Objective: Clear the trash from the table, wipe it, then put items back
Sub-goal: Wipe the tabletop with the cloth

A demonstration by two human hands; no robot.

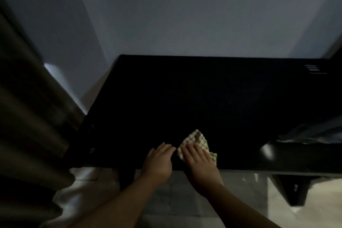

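At far left a dark curtain (27,116) hangs beside the black table (194,98). Your left hand (159,163) lies flat and empty, fingers apart, at the near edge. Just right, your right hand (199,163) presses flat on the pale waffle cloth (196,139), not clamped.

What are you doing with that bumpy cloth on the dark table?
A person is wiping the black table. Their right hand presses flat on a pale, bumpy cloth near the table's front edge. The left hand rests open on the tabletop just beside it, not holding anything. The room is dim, and the tabletop around the cloth looks bare.
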